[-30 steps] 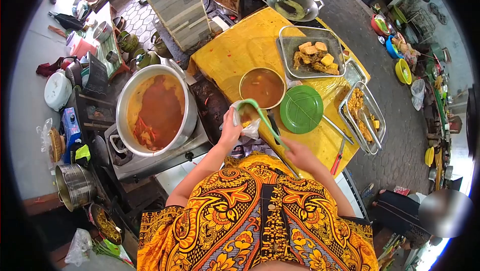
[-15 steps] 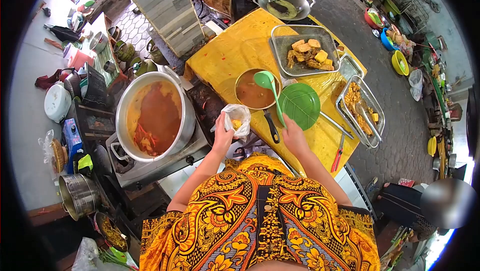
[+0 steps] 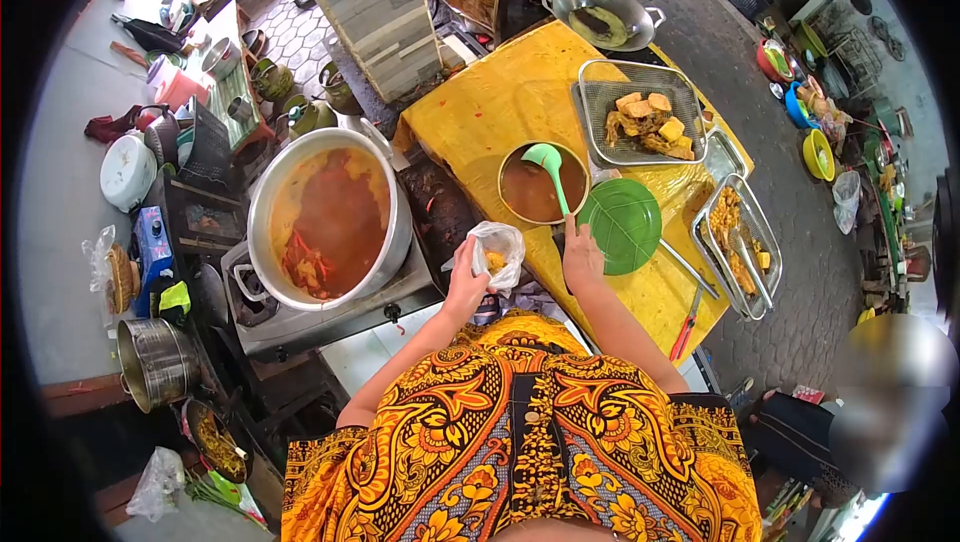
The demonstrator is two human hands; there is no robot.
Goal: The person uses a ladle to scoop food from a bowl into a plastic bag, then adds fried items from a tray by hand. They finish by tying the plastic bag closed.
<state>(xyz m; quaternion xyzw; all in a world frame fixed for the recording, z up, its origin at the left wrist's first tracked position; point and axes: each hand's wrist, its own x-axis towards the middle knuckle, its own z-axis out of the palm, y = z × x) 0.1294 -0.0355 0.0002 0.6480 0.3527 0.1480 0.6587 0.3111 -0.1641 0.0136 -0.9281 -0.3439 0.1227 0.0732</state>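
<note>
My left hand (image 3: 468, 282) is closed around a clear plastic bag (image 3: 508, 239), its mouth spread wide and some yellow pieces of food inside. My right hand (image 3: 583, 260) grips the handle of a green ladle (image 3: 545, 156). The ladle's bowl lies over the far part of a saucepan (image 3: 519, 204) of brown broth. Part of the saucepan's handle is hidden behind my right hand. Just right of that hand rests a green leaf-shaped plate (image 3: 622, 227) on the yellow-covered table (image 3: 480, 112).
A large pot (image 3: 258, 227) of reddish broth stands on the stove (image 3: 285, 327) at left. Mesh baskets of fried pieces (image 3: 650, 122) and yellow food (image 3: 735, 242) sit on the table's right side. Red-handled tongs (image 3: 686, 327) lie near its front edge. A person (image 3: 800, 442) is at lower right.
The view has shifted, so the scene sits further right. My right hand has moved left and forward toward the saucepan with the ladle, now covering the pan's handle. The left hand still holds the bag.
</note>
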